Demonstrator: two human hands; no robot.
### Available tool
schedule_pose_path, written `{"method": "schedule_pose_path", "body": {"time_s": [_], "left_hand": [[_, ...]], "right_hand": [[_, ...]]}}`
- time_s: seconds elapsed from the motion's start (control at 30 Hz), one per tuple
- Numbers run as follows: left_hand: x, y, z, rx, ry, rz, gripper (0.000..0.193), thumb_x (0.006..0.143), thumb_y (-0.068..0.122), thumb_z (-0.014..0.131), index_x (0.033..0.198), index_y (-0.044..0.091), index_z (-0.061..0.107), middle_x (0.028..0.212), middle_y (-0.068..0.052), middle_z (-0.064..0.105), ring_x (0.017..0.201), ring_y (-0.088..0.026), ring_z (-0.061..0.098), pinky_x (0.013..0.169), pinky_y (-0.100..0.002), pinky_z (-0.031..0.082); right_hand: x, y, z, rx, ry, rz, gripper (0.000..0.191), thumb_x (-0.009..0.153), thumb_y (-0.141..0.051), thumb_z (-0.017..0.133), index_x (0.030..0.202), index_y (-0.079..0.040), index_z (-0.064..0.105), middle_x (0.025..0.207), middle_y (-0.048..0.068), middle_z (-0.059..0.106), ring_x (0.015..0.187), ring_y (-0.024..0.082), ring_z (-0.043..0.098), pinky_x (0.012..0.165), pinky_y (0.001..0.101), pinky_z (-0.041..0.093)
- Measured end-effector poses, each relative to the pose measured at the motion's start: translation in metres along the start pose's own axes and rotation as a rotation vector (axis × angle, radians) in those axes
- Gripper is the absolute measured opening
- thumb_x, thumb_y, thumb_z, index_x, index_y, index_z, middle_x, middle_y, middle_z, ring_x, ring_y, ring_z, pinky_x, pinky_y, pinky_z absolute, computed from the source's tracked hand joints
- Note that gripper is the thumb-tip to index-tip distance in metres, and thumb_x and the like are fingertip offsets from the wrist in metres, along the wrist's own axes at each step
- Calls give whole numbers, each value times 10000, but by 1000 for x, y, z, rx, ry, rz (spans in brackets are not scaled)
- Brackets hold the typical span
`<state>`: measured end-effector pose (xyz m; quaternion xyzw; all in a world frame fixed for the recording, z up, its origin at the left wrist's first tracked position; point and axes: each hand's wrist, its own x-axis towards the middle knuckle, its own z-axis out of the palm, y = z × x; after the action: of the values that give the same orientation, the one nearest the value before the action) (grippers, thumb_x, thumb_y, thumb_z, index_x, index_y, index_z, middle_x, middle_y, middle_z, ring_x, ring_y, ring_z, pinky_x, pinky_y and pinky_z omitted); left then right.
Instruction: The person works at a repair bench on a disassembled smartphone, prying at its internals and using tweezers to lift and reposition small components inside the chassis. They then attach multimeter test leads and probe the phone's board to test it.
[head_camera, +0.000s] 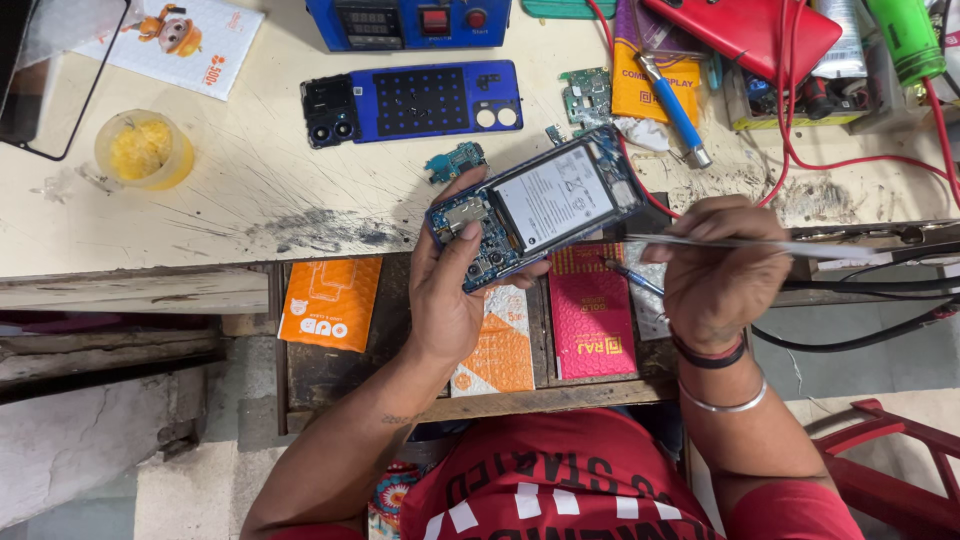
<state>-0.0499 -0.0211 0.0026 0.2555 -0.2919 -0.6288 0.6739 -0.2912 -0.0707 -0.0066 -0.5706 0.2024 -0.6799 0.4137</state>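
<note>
You sit at a scratched, pale table (250, 190) w/ repair gear spread on it. A blue phone back cover (415, 100) lies flat near the far side, small circuit boards beside it. Your left hand (450, 290) is clenched around an opened phone (540, 205), back off, battery and board exposed, held above the table's near edge. Your right hand (720, 265) pinches metal tweezers (740, 243), tips aimed at the phone's right end. Likely step: internal part work; next calls for a steady, fine tip placement.
</note>
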Motion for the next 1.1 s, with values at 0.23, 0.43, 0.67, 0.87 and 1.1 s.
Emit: {"method": "schedule_pose_path", "body": {"time_s": [0.23, 0.43, 0.67, 0.87, 1.1], "left_hand": [[-1, -4, 2, 44, 30, 31, 555, 1065, 196, 540, 1558, 50, 332, 1237, -200, 681, 930, -289, 764, 749, -368, 654], [-4, -8, 1, 112, 24, 49, 549, 1066, 185, 566, 1556, 68, 348, 1293, -160, 645, 1030, -242, 740, 788, -359, 665], [-5, -11, 1, 172, 13, 71, 535, 1056, 160, 583, 1536, 69, 364, 1319, -128, 617, 1108, -201, 712, 822, -358, 677], [-6, -14, 1, 153, -5, 72, 513, 1067, 146, 579, 1528, 60, 370, 1311, -129, 618, 1115, -193, 704, 835, -353, 669], [-5, -13, 0, 194, -13, 87, 503, 1069, 123, 562, 1526, 48, 364, 1296, -138, 618, 1113, -183, 700, 842, -346, 675]], "right_hand": [[-15, -3, 16, -88, -257, 133, 218, 1062, -142, 717, 1083, -4, 549, 1121, 168, 611, 913, 217, 700, 857, 363, 628], [-22, 1, 21, -124, -264, 103, 241, 992, -170, 765, 1089, -5, 618, 988, 164, 723, 893, 244, 770, 759, 324, 655], [-20, -6, 19, -462, -358, -26, 159, 931, -97, 786, 1004, 18, 703, 984, 151, 748, 894, 243, 773, 732, 286, 621], [-14, -7, 27, -554, -440, -165, 149, 893, -48, 804, 977, 11, 697, 947, 150, 758, 857, 250, 778, 739, 308, 619], [-9, -13, 35, -593, -468, -202, 153, 887, -34, 801, 1001, -23, 700, 968, 154, 748, 884, 262, 776, 748, 324, 625]]}}
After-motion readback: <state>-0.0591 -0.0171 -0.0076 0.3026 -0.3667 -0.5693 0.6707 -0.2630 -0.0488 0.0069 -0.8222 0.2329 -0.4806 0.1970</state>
